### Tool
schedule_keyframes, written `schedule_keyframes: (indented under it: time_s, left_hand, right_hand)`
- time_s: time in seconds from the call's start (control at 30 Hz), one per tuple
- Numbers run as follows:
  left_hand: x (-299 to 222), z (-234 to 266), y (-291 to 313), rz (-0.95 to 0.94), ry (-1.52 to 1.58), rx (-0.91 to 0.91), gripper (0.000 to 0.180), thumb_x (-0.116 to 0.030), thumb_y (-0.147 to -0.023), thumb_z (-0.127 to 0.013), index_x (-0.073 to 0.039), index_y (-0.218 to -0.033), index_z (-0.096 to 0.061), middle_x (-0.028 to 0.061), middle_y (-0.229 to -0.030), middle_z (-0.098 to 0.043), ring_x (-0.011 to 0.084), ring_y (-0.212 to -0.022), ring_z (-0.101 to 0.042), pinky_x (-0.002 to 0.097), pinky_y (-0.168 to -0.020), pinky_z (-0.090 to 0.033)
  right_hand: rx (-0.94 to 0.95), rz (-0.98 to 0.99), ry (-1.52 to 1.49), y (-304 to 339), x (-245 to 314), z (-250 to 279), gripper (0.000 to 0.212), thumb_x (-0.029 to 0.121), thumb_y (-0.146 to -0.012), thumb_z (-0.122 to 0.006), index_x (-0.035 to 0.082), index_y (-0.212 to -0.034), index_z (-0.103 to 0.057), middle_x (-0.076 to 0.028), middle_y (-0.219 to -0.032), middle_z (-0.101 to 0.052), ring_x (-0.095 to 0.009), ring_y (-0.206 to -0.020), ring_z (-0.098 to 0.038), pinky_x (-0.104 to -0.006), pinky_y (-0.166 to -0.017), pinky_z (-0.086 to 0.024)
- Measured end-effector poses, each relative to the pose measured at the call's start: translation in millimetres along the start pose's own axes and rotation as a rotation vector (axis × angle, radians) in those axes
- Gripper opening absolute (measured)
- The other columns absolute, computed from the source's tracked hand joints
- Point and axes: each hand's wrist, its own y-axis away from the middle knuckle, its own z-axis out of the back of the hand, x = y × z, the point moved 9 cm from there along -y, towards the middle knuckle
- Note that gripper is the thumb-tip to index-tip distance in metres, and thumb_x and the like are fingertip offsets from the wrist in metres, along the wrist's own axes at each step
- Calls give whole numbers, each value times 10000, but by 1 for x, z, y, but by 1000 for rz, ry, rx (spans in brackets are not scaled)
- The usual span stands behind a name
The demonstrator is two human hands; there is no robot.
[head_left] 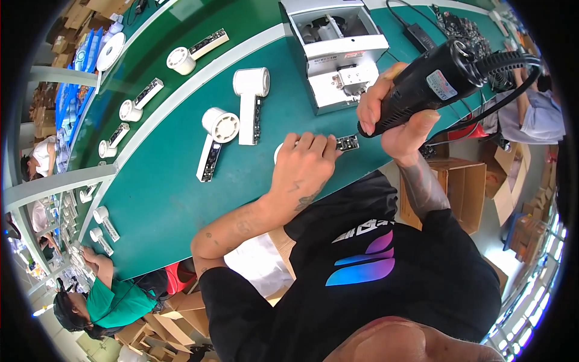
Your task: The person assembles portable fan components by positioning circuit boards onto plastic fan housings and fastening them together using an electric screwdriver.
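Observation:
My right hand is wrapped round a black electric screwdriver, whose corded end points up and to the right. Its lower end is over the right end of a white handheld fan, where a bare circuit board shows. My left hand lies over this fan and presses it to the green table, hiding most of it. Whether the screwdriver's bit touches a screw cannot be made out. Left of that hand lie two more white fans, one farther off and one nearer, both with circuit boards exposed along their handles.
A grey-and-white screw feeder stands at the back, beside a black power adapter and a heap of dark parts. Several fans lie along the belt beyond the pale rail. A co-worker in green sits at left; cartons stand right.

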Motion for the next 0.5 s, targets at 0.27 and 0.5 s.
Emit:
schedule_keyframes:
  time_s: [0.27, 0.5]
  left_hand:
    - [-1, 2, 4, 5, -37, 2, 266, -236, -854, -757, -48, -1040, -737, 35, -796, -624, 189, -791, -614, 340, -695, -448]
    - [-7, 3, 2, -7, -64, 11, 276, -237, -859, -747, -36, -1048, -729, 51, -824, -640, 196, -812, -629, 345, -736, -469]
  right_hand:
    - [-67, 306, -293, -22, 50, 13, 1010, 951, -804, -358, 31, -1206, -466, -61, -683, -533, -161, -511, -524, -295, -461, -428]
    - [-56, 428, 109, -58, 55, -15, 648, 595, -1032, -463, -41, -1110, -561, -79, -664, -585, -120, -495, -534, -255, -465, -413]
